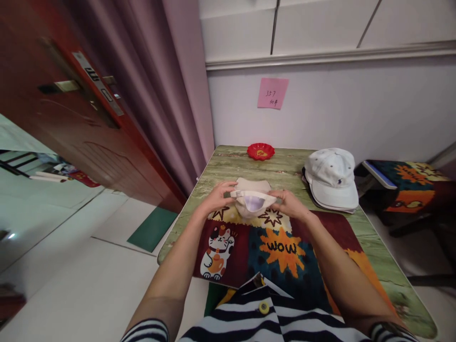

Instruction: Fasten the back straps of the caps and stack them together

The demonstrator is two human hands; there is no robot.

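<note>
A pale cream cap (pixel 251 209) is held above the patterned mat, its brim pointing toward the wall and its hollow inside partly showing. My left hand (pixel 218 197) grips the cap's left edge with the fingers bent round it. On the other side, my right hand (pixel 289 204) pinches the cap's right edge. A stack of caps with a white one (pixel 331 178) on top rests at the right of the table, apart from my hands.
The green wood-patterned table (pixel 231 164) bears a red scalloped dish (pixel 261 151) near the wall and a colourful mat (pixel 281 247). A pink note (pixel 272 93) is on the wall. At left stands a red-brown door (pixel 89 142); at right, a stool with a patterned cover (pixel 409 180).
</note>
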